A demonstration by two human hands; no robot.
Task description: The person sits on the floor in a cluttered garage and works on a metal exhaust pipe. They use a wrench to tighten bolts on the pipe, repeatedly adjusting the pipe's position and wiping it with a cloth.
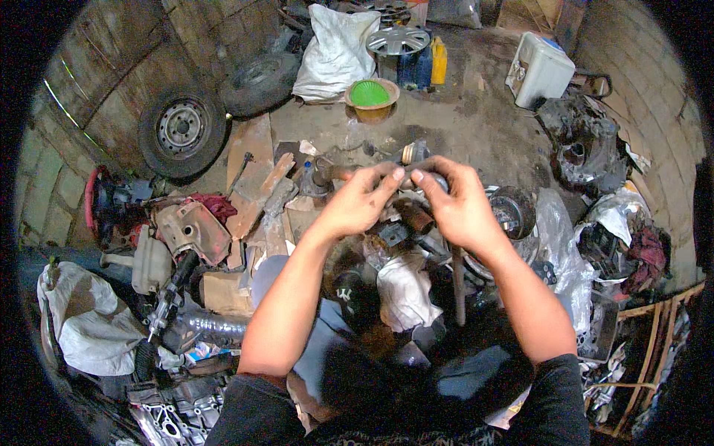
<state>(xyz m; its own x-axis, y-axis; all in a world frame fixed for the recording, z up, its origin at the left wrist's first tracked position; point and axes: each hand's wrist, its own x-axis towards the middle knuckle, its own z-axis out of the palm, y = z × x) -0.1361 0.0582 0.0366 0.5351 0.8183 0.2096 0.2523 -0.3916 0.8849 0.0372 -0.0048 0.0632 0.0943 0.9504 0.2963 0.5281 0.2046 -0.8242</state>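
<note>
Both my hands meet in front of me, thumb tips nearly touching, over a pile of dark parts. My left hand [355,199] is closed, its fingers curled away under the thumb. Likewise closed, my right hand [462,212] has its fingers bent around a greyish piece that they mostly hide; I cannot make out what it is. Just beyond the fingers is a small cylindrical part with a pale band [408,154]. Below the hands lie a rusty brown cylinder [416,216] and a crumpled white cloth [406,291]. A dark rod [458,286] extends down from near my right hand.
A wheel with a tyre [182,128] leans on the left wall. Farther back stand a white sack [336,52], a bowl with a green basket [370,94] and a white plastic container [541,70]. Greasy machine parts [584,145] and clear plastic [559,253] lie right; a torn cardboard piece [249,178] lies left.
</note>
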